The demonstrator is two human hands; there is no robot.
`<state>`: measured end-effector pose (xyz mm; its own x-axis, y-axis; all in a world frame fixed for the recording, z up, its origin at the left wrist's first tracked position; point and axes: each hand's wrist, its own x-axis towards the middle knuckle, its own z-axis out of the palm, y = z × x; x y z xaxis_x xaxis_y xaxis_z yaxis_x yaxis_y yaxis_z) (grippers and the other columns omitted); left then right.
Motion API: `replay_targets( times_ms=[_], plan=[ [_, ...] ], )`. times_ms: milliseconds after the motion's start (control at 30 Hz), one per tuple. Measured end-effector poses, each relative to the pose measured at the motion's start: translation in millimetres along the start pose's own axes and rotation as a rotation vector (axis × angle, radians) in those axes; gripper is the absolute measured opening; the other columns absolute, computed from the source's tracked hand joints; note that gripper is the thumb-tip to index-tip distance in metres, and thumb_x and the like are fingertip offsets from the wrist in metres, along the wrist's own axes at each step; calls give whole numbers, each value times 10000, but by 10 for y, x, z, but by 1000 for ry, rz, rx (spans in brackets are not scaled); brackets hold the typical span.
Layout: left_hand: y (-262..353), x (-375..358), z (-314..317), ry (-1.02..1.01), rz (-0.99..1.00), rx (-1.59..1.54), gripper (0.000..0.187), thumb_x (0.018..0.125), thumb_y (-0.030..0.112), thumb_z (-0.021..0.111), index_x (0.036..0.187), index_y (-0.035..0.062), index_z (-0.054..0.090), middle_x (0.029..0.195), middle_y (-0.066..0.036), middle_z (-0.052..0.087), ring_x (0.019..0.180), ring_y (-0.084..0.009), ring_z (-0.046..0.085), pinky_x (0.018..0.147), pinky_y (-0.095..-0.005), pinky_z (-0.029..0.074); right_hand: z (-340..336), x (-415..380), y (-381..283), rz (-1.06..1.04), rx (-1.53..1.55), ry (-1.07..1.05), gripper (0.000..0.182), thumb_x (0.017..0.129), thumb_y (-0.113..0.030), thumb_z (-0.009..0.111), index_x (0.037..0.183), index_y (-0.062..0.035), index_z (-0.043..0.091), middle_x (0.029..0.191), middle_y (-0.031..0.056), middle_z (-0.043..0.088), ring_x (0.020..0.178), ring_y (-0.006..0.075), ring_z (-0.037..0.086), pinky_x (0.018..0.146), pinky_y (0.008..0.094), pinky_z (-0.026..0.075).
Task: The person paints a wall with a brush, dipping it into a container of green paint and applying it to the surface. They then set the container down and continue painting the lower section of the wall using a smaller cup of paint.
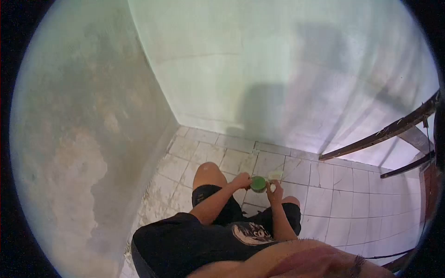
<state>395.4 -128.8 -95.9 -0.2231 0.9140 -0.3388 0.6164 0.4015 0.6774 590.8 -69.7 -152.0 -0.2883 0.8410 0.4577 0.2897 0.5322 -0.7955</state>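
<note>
A small round container with a green top (pixel 258 183) is between my two hands, over the tiled floor in front of my body. My left hand (pixel 241 181) is closed at its left side, fingers at the rim. My right hand (pixel 275 192) is close by its right edge, fingers curled on a small whitish thing (pixel 272 187) whose kind I cannot tell. Just beyond my right fingertips shows a pale, thin, flat piece (pixel 276 175). My bent knees, in black shorts, are on both sides of my hands.
White floor tiles (pixel 320 199), stained toward the left, surround me. A pale green wall (pixel 208 69) rises ahead, meeting a patchy grey wall (pixel 69 139) at left. Dark wooden legs (pixel 384 134) of a piece of furniture stand at right, with a dark cord (pixel 389 255) below.
</note>
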Motion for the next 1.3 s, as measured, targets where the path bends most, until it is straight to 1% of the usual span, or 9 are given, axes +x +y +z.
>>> replay_targets(
  times_ms=[367,467,633,700,900,1000,1100,1200,1300],
  plan=[
    [-142,143,201,-133,1,243,270,758,231,588,629,15,686,576,-96,650,524,-194,647,558,-348,529,-61,-184,209,148,-29,-293,198,753,-207,708,834,-74,585,752,137,642,702,319,646,606,393,495],
    [-363,293,348,-51,195,360,343,787,283,556,641,-1,678,590,-109,653,523,-201,646,554,-347,529,-45,-235,361,122,-31,-302,248,728,-219,734,874,-85,584,670,139,622,648,321,638,589,403,496],
    [-284,338,361,-232,-10,129,368,840,291,517,708,-12,678,643,-102,673,518,-179,649,541,-339,534,-268,-136,203,65,9,-292,292,695,-214,764,892,-90,588,615,131,610,654,332,635,591,410,501],
    [-167,361,332,-254,-7,187,388,848,312,512,711,-11,678,645,-99,674,532,-181,654,541,-339,535,-309,-91,128,267,-46,-353,301,666,-210,784,863,-89,591,619,124,610,666,328,636,586,406,500],
    [-221,526,283,-259,-41,17,465,868,378,491,724,-28,666,696,-136,677,587,-218,663,613,-360,542,394,-7,1091,13,178,-261,286,615,-198,752,843,-87,619,667,133,637,676,308,646,607,399,511],
    [-191,646,147,-189,107,336,474,865,422,513,782,-17,670,776,-155,682,704,-252,663,713,-376,523,33,57,631,230,34,-250,305,624,-230,745,876,-93,640,711,126,663,662,282,659,607,382,519],
    [-72,571,140,-197,85,271,447,851,413,532,804,-12,662,799,-150,676,730,-247,653,728,-376,514,136,180,722,0,-10,-125,299,791,-219,646,1022,-52,556,832,150,649,667,233,631,609,388,520],
    [125,560,49,-187,93,244,423,837,404,552,826,-7,653,822,-145,670,756,-242,643,744,-376,505,-149,363,606,282,131,-222,312,623,-230,745,884,-92,644,724,122,670,660,258,665,603,374,523],
    [207,563,26,-174,111,210,404,823,395,572,848,-2,645,845,-140,664,782,-236,633,759,-376,496,-504,440,286,322,118,-201,326,626,-262,747,878,-85,641,740,122,675,657,243,669,605,370,528]
  ],
)
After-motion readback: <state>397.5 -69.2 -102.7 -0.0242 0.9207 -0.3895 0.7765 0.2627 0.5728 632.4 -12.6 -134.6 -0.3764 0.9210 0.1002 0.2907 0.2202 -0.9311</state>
